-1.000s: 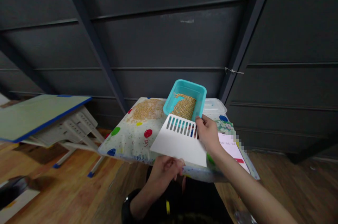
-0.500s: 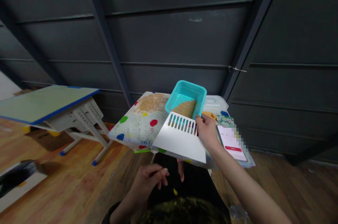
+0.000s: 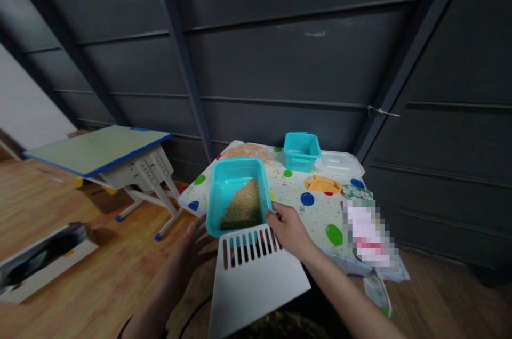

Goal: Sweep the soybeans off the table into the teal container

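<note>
A turquoise tray (image 3: 218, 184) is held up in front of me, tilted, with small round yellow beans (image 3: 245, 203) heaped in its right part. At its near edge lies a white slotted plate (image 3: 254, 280), whose row of slots meets the tray's rim. My right hand (image 3: 286, 224) is closed on the tray's near right corner, where the plate also meets it. Beside the lower left corner is my left hand (image 3: 196, 245), fingers apart; I cannot tell if the fingertips touch the tray. More beans (image 3: 244, 151) lie scattered at the table's far left.
A second turquoise box (image 3: 302, 152) stands at the back of the spotted tablecloth (image 3: 296, 232), near a clear lid (image 3: 340, 163). An orange cloth (image 3: 322, 184) and a blurred-out phone (image 3: 368, 235) lie at right. A green-topped desk (image 3: 108, 147) stands to the left.
The tray and slotted plate have moved left and toward me, uncovering the second turquoise box. My left hand has risen from my lap to the tray's left side.
</note>
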A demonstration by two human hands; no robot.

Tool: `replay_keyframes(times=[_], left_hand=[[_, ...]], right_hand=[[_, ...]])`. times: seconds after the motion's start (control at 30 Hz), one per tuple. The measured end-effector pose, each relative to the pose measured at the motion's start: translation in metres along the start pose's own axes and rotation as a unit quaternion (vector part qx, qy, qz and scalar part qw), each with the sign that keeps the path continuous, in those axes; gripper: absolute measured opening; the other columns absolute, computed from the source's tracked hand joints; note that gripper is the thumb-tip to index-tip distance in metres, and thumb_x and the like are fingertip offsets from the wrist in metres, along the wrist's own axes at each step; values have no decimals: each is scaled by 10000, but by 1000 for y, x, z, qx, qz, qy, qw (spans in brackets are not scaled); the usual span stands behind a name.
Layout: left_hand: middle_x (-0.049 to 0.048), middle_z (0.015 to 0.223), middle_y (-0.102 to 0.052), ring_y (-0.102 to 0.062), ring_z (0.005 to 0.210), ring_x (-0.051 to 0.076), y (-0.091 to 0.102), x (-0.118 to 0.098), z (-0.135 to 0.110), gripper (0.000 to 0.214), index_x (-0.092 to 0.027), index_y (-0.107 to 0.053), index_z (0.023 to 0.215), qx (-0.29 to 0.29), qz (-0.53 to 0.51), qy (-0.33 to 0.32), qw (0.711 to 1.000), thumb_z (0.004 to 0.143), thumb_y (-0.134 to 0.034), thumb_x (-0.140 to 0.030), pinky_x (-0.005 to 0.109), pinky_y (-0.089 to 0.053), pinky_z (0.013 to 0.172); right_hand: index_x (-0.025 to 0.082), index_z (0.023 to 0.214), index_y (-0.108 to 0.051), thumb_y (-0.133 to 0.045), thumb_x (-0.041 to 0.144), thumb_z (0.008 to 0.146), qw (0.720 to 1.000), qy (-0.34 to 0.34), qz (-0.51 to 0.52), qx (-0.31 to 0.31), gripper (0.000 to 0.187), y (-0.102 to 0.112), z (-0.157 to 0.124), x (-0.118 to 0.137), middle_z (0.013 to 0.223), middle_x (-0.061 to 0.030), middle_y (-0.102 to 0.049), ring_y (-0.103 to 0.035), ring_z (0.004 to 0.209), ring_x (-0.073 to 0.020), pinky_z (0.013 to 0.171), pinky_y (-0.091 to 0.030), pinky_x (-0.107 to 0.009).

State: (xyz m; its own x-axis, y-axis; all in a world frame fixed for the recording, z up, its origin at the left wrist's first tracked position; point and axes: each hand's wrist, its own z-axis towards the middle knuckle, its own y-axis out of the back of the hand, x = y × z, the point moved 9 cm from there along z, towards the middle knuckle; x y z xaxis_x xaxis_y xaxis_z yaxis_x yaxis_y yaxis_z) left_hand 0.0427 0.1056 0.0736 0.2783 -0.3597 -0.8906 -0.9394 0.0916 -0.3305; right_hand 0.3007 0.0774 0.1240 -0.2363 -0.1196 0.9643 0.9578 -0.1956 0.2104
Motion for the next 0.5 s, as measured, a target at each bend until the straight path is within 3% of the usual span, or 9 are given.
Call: replay_keyframes(times=[0.1, 0.2, 0.3, 0.4, 0.5], left_hand=[[139, 1309, -834, -746, 1265, 395, -4, -7, 0, 688, -199, -662, 1479, 1, -31, 36, 999, 858, -796, -464, 509, -624, 1028], [160, 1143, -877, -817, 1125, 378, 9, 3, -8, 643, -127, -676, 1465, -66, -29, 94, 993, 855, -803, -285, 480, -649, 1011], [167, 1083, -883, -844, 1031, 382, 29, 15, -22, 582, -97, -687, 1435, -149, -48, 138, 978, 892, -769, -290, 505, -686, 932], [136, 1055, -890, -856, 962, 373, 46, 10, -35, 531, -135, -696, 1421, -207, -69, 107, 970, 906, -737, -258, 516, -709, 858], [126, 956, -892, -860, 880, 365, 65, 4, -50, 483, -122, -710, 1378, -266, -77, 88, 957, 912, -703, -249, 497, -722, 777]], right_hand=[[249, 674, -434, -511, 416, 897, 996, 10, -14, 88, 289, -24, -5, 1, 594, 67, -389, -382, 575, -116, 555, -276, -252], [242, 688, -450, -525, 366, 907, 989, 17, -33, 143, 262, -42, -10, 3, 591, 67, -392, -379, 577, -115, 545, -247, -250], [232, 676, -466, -573, 344, 923, 979, 44, -30, 196, 292, -59, -11, 12, 602, 63, -419, -385, 596, -111, 558, -270, -245], [216, 768, -636, -650, 409, 951, 963, 57, 32, 261, 267, -72, -12, 22, 678, 45, -553, -476, 650, -124, 606, -370, -243], [224, 1021, -790, -781, 466, 877, 957, 1, 89, 277, 282, -59, -8, 16, 726, 36, -651, -537, 645, -135, 589, -406, -243]])
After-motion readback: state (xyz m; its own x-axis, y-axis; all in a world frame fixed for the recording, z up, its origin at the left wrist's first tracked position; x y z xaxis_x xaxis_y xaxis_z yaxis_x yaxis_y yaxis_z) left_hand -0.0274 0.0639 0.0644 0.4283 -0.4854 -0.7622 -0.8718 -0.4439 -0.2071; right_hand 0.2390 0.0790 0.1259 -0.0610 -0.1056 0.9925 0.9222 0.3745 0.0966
